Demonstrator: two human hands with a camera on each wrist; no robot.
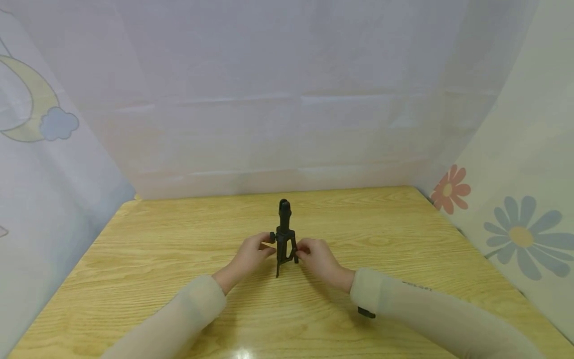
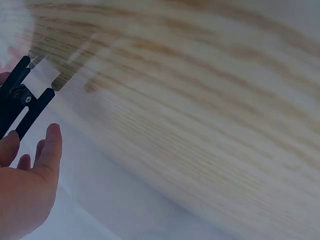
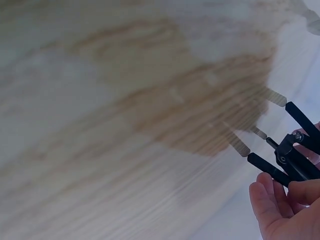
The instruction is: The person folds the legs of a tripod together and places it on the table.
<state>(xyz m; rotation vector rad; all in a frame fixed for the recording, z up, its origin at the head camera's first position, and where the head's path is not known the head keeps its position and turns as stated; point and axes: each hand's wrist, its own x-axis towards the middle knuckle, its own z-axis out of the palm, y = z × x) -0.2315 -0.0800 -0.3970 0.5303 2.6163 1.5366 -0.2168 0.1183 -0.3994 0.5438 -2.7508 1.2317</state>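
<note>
black tripod (image 1: 284,224) stands upright on splayed legs (image 1: 278,264), a knob (image 1: 272,237) jutting sideways

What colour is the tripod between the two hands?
The tripod is black; the head view shows it best.

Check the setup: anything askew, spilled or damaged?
Nothing serious stands out. The tripod stands upright on the table, between the left hand and right hand, with no visible spill or break. Only the backdrop looks slightly off: horizontal creases keep it from looking smooth.
</note>
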